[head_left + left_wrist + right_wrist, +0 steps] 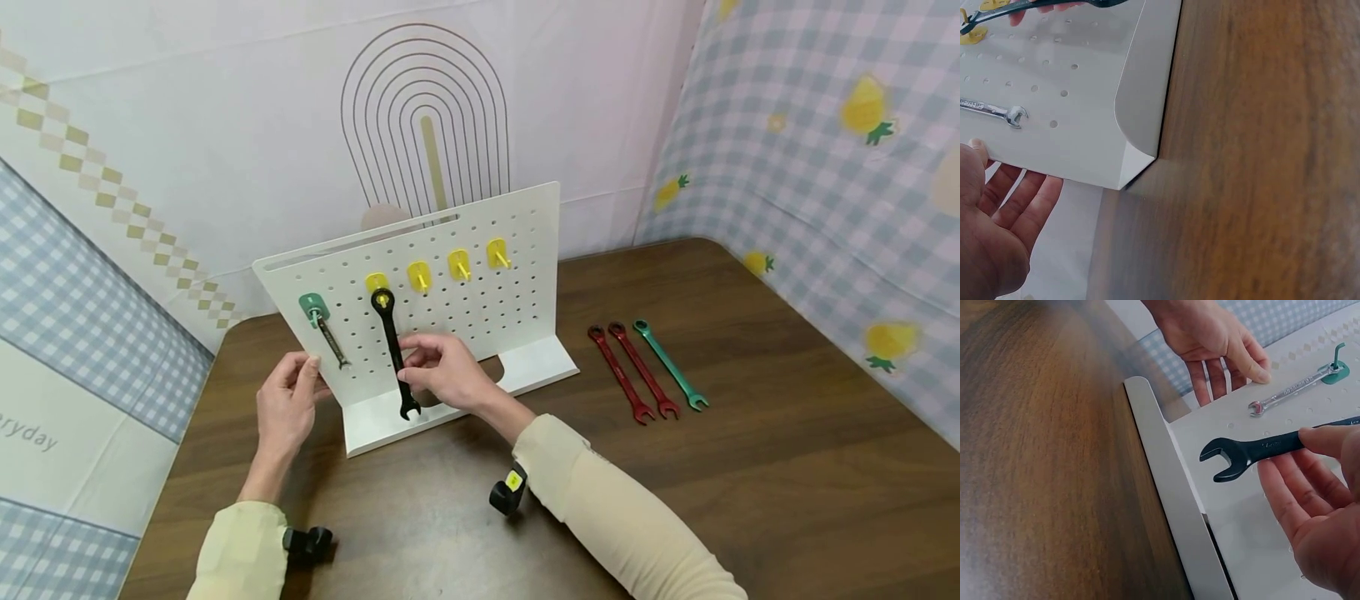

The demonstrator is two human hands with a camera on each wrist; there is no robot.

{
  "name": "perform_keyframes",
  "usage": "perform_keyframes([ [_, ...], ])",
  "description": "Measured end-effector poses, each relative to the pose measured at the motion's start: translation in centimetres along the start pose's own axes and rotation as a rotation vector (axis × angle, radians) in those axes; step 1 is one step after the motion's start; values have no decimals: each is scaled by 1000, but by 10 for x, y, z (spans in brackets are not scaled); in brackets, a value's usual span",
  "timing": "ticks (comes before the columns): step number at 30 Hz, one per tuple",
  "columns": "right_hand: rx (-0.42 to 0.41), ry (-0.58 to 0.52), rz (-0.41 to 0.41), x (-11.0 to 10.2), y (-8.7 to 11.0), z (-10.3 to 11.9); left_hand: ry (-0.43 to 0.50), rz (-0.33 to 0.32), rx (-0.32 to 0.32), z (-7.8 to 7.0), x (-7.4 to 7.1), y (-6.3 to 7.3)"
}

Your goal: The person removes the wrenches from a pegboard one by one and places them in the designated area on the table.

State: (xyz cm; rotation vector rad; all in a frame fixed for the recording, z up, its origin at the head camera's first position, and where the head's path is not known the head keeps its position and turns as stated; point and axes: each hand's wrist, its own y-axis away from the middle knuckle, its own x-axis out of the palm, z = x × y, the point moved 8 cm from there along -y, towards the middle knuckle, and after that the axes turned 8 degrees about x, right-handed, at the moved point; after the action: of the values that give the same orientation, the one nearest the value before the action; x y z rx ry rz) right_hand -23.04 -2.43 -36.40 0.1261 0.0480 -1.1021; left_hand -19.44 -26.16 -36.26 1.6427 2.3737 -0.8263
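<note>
A black combination wrench hangs with its ring end at a yellow hook on the white pegboard. My right hand pinches its shaft between thumb and fingers, the open jaw end pointing down. At the board's left edge my left hand grips the panel, thumb in front and fingers behind, as the right wrist view shows. Close to that thumb, a small silver wrench hangs from a green hook.
Three more yellow hooks, including the rightmost hook, line the board. Right of it on the wooden table lie two red wrenches, one being the outer red wrench, and a green wrench. Patterned cloth hangs behind.
</note>
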Motion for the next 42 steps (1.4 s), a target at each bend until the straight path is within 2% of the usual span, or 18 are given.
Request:
perform_keyframes([
  [10, -40, -35, -1, 2, 7, 2, -24, 6, -8, 1, 0, 1],
  [25, -129, -89, -9, 1, 12, 12, -6, 1, -5, 3, 1, 0],
  [42, -123, 50, -18, -1, 16, 13, -35, -1, -6, 2, 1, 4],
])
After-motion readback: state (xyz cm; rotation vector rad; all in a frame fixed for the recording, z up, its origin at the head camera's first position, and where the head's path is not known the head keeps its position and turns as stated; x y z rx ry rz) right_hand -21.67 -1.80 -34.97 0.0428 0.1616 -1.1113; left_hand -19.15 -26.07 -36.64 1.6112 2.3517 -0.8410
